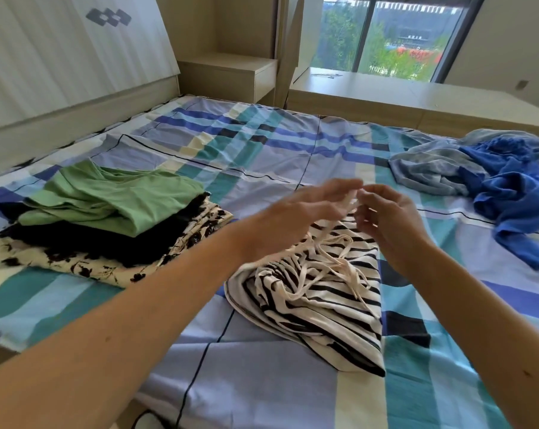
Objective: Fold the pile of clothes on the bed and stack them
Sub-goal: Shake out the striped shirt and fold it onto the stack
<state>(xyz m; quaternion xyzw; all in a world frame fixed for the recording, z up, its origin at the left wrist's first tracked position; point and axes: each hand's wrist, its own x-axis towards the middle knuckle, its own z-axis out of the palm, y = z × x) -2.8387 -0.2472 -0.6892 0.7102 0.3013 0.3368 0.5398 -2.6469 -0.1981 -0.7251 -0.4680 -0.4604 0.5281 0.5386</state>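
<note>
Centrally placed garment: a black-and-white striped top (317, 305) lies crumpled on the bed (262, 382), just toward 5 o'clock of the middle, with cream straps tangled over it.
Strap: one cream strap (333, 222) rises taut from the top toward 12 o'clock, ending where the two hands meet.
Left hand: the left hand (302, 218) hovers at centre with fingers stretched toward 2 o'clock; it is blurred, so whether it grips the strap cannot be told.
Right hand: the right hand (395, 221), just toward 3 o'clock of the left, has curled fingers that pinch the upper end of the strap.
Folded stack: at 9 o'clock, a green shirt (113, 199) on a black garment (91, 243) on a flowered cloth (107, 270).
Unfolded pile: loose blue clothes (494, 181) at 2 o'clock, well apart from the stack.
Surroundings: a headboard (60, 57) at 10 o'clock; a window (385, 35) at 1 o'clock.
</note>
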